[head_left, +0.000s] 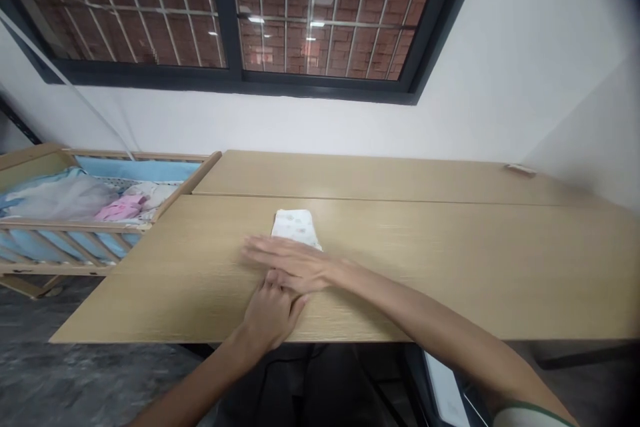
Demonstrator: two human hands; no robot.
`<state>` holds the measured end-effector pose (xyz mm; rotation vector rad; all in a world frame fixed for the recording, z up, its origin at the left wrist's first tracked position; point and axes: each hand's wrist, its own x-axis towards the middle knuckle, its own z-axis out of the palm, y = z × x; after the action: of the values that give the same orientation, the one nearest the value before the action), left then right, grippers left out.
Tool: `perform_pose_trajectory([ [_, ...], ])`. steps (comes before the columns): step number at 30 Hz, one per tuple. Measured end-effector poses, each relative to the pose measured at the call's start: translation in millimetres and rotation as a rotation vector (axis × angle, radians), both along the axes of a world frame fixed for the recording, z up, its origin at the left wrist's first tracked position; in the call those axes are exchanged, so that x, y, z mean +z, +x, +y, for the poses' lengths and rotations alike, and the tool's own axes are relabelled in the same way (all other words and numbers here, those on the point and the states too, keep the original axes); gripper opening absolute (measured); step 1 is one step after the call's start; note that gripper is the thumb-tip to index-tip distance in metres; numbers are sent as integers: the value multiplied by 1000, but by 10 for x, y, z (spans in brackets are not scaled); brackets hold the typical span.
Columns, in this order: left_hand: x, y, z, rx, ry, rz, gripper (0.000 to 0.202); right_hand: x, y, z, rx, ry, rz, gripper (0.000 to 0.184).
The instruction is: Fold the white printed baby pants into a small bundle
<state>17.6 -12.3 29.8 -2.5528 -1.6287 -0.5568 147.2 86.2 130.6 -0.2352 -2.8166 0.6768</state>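
A folded white cloth (295,225) with a small, faint print lies on the table (450,267), a light oak-grain laminate top made of two long panels meeting at a straight seam (360,197). The cloth sits on the nearer panel, just short of the seam and roughly midway along the visible top. It forms a soft, narrow rectangle with rounded corners, its long side pointing away from the person, and looks thin and matte. The right hand (290,263) reaches across from the lower right, open and flat, with the fingers together and pointing left. It is somewhat blurred and lies over the near end of the cloth, hiding that edge. The left hand (273,317) comes up from the lower left, palm down on the wood, with the thumb spread and the fingertips meeting the underside of the right hand; neither hand pinches anything. A white sleeve cuff with green trim (530,417) shows at the lower right. Left of the table stands a slatted wooden crib (75,225) with blue padding and a pink garment (120,208) inside. A small pale object (520,169) sits at the far right of the table, below a white wall (500,47) and a dark-framed window (240,83) looking onto brick.
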Motion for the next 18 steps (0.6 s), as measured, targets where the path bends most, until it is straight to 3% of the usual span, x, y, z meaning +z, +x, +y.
perform_pose_trajectory([
  [3,-28,-9,-25,-8,26,7,40,-285,19,8,-4,-138,-104,57],
  [6,-73,-18,-11,18,94,3,43,-485,61,135,-46,-156,-194,59],
  [11,-123,-27,30,67,96,-25,57,-613,61,396,-133,-77,-250,63],
  [18,-213,-49,57,84,121,-92,58,-791,106,922,-252,4,-187,56],
])
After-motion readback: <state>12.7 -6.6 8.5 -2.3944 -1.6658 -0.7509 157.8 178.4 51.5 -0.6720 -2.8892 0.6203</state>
